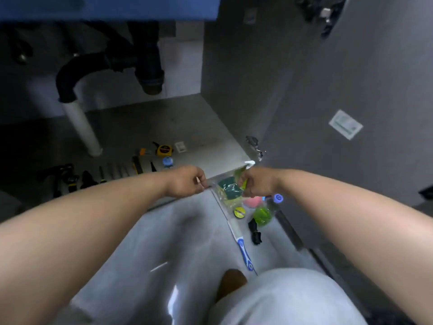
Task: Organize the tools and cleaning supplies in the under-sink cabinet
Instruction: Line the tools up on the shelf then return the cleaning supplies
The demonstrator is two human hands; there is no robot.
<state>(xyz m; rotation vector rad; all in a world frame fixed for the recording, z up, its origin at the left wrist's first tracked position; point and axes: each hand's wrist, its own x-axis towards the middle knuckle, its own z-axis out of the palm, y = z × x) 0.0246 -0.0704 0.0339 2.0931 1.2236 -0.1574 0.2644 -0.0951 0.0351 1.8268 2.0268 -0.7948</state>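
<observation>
At the near edge of the open under-sink cabinet [199,123], both bare arms reached forward over the pale floor. The left hand [187,181] pinched the left edge of a clear plastic bag [222,198] between thumb and curled fingers. The right hand [256,182], just to the right, was closed round a yellow-green sponge [240,173] at the bag's top; blur hid whether it also gripped the bag. Inside the bag showed a dark green scouring pad [230,186].

On the floor near the bag lay a round yellow-green disc [239,212], a pink thing [251,201], a bottle [264,213] of green liquid with a blue cap, a small black item [255,233], and a blue-and-white brush [242,247] running nearer.

Inside the cabinet, farther and to the left, a yellow tape measure [164,150] sat just beyond a small blue round object [167,161]. A row of dark hand tools [112,171] stretched left along the front of the cabinet floor. Behind them a white pipe [82,127] rose to a black curved drain pipe [68,80]. The grey cabinet door [351,90] stood open on the right.
</observation>
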